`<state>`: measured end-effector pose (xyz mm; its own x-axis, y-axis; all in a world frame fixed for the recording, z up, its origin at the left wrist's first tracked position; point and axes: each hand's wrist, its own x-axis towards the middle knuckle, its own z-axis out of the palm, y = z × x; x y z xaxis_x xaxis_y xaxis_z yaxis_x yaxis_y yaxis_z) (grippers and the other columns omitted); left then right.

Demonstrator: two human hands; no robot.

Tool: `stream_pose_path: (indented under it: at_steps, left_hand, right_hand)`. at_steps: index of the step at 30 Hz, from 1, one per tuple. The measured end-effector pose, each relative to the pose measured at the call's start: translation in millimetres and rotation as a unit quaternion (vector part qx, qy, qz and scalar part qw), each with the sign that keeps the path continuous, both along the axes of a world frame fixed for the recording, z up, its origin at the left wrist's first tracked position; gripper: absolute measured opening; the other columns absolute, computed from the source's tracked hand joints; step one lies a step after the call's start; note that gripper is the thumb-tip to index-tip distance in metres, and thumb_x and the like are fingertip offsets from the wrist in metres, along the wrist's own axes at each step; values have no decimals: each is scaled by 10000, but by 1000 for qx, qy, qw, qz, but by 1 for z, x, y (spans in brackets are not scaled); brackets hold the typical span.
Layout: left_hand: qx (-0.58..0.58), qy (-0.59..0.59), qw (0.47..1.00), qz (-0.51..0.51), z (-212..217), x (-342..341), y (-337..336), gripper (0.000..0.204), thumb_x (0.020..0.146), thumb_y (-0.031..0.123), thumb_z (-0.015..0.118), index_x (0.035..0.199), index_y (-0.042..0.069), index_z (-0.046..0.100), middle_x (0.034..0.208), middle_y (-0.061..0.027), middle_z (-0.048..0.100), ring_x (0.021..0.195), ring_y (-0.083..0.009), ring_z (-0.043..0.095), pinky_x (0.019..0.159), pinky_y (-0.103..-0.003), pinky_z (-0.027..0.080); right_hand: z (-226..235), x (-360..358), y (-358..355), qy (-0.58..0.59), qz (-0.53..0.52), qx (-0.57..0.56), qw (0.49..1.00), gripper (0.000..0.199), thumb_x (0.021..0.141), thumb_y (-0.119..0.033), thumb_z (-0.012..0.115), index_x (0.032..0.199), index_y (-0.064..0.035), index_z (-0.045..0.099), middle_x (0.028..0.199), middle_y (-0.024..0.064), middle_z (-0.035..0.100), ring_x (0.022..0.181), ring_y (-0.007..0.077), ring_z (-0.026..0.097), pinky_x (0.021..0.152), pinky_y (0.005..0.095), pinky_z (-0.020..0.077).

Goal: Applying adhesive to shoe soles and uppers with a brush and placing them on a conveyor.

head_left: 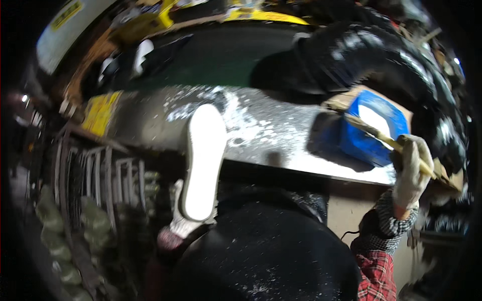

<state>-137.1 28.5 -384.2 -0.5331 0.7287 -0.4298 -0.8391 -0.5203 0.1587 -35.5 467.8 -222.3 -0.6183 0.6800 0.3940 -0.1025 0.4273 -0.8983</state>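
Holding a white shoe sole (206,155) up in the head view, the gloved left hand (184,224) is cupping its narrower near end, the flat face turning upward and the rounded far end reaching over the metal worktop (145,120). Its fingers are wrapping around that end from the side and below, mostly hiding underneath. The gloved right hand (413,163) is working at the blue container (354,138), its fingers closing around a yellowish stick-like tool (387,141). That tool is slanting across the opening, its far end showing too blurred to identify. White material (372,119) is filling part of the container, which is standing at the right of the worktop, beside brown cardboard (347,98). White splashes are covering the metal between sole and container. A thick black duct (361,52) is arching behind the container, while a yellow label (101,113) is marking the worktop's left end. Below, a dark cover (261,246) is spreading in front of the person; a metal rack (108,175) is standing to the left.
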Motion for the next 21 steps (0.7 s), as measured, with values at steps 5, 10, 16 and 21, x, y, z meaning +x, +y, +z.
stream_pose_path:
  at_steps: [5, 10, 16, 21]
  left_hand:
    - [70, -18, 992, 105, -16, 3, -4, 827, 847, 744, 430, 1291, 54, 533, 1043, -223, 646, 782, -390, 664, 641, -490, 567]
    - [43, 29, 996, 69, -69, -2, -14, 751, 892, 705, 403, 1368, 131, 494, 1235, -166, 600, 1000, -356, 631, 807, -519, 536]
    - [66, 22, 994, 86, -78, 4, -25, 684, 938, 618, 422, 1403, 117, 454, 1351, -109, 542, 1232, -286, 519, 991, -428, 464]
    - [105, -22, 993, 43, -51, -17, -17, 690, 941, 605, 440, 1405, 95, 448, 1370, -105, 531, 1197, -288, 556, 986, -429, 472]
  right_hand:
    - [-33, -121, -136, 30, 458, 192, 867, 258, 838, -140, 724, 1048, -5, 657, 848, 154, 681, 730, 268, 686, 648, 333, 549]
    - [-79, -192, -151, -72, 406, -107, 905, 238, 925, -194, 651, 991, 34, 664, 804, 47, 668, 690, 97, 593, 609, 242, 488]
    - [-62, -145, -139, -146, 520, 137, 830, 163, 922, -113, 607, 802, -19, 664, 824, 114, 697, 722, 164, 679, 657, 262, 544]
    - [-49, -246, -154, -94, 380, -32, 919, 262, 909, -231, 675, 875, 29, 657, 679, 49, 636, 607, 80, 563, 553, 220, 459]
